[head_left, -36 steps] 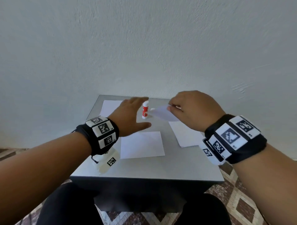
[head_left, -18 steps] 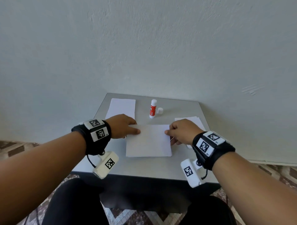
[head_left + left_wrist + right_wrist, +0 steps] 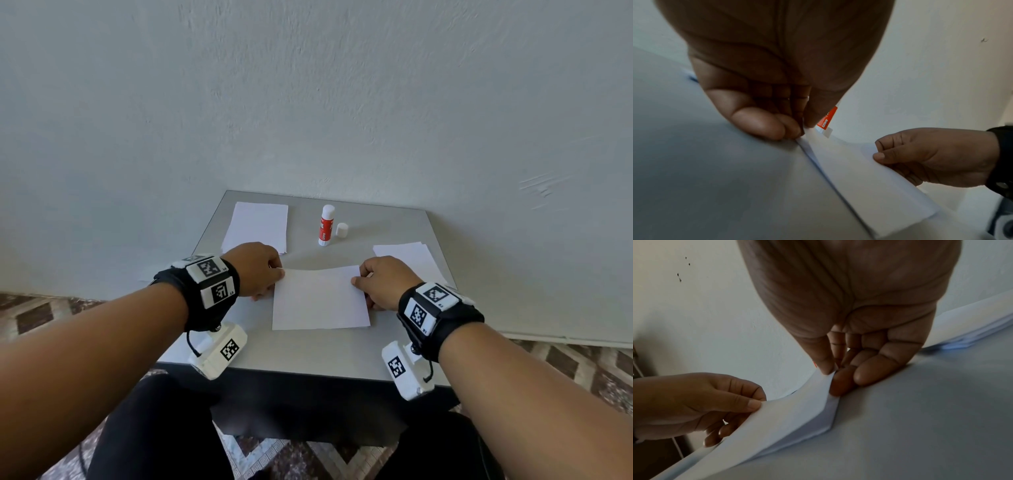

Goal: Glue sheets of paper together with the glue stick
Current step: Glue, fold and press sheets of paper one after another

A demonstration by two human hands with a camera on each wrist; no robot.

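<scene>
A white sheet of paper (image 3: pixel 320 298) lies over another sheet in the middle of the grey table (image 3: pixel 308 349). My left hand (image 3: pixel 262 270) pinches its far left corner, thumb on top, as the left wrist view (image 3: pixel 801 128) shows. My right hand (image 3: pixel 380 281) pinches the far right corner (image 3: pixel 831 374). The sheet's far edge is lifted a little, sagging between the hands. A red and white glue stick (image 3: pixel 326 226) stands uncapped at the back of the table, with its white cap (image 3: pixel 342 230) beside it.
A stack of white sheets (image 3: pixel 257 226) lies at the back left and another stack (image 3: pixel 407 258) at the right edge. A white wall (image 3: pixel 308 102) rises just behind the table. Patterned floor (image 3: pixel 565 359) shows around it.
My right hand carried a sheet from the back down over the middle sheet. My left hand came back from near the glue stick and took the sheet's left corner. Both hands now hold still.
</scene>
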